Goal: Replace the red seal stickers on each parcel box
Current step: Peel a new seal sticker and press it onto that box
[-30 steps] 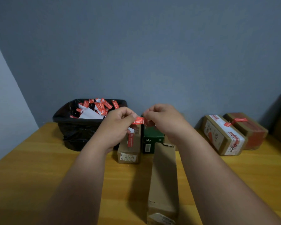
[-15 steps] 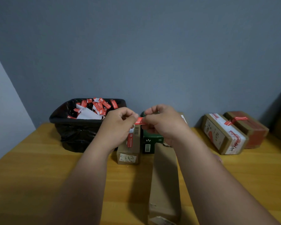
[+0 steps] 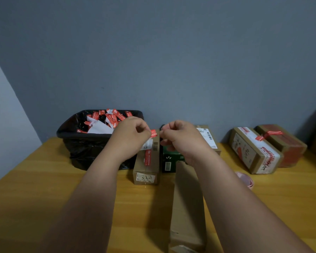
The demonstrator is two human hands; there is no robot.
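We hold both hands raised above the far end of the long plain box [image 3: 187, 203], which lies lengthwise on the counter [image 3: 44, 198] straight in front of us. A second ago our fingertips met around one red seal sticker [image 3: 153, 133]; now they have drawn apart. Our left hand [image 3: 130, 136] pinches the sticker between thumb and forefinger, and the red piece juts out toward the right. Our right hand [image 3: 181, 137] has its fingers curled in a pinch just beside it, but we cannot tell whether anything, perhaps a peeled backing strip, sits between them.

We judge that the sticker has just been freed and is ready to go down, most likely on the long plain box, which shows no red seal on its top.

Left of that box stands a smaller brown box [image 3: 147, 161] already carrying a red strip, with a green box [image 3: 170, 159] just beside it and a labelled box [image 3: 207, 138] behind our right hand. Far to the right, two sealed parcels [image 3: 254, 150] lie touching each other. Beyond the smaller brown box, the black bin [image 3: 84, 141] holds many discarded red strips and white paper. A pink object [image 3: 244, 179] peeks out right of our forearm.
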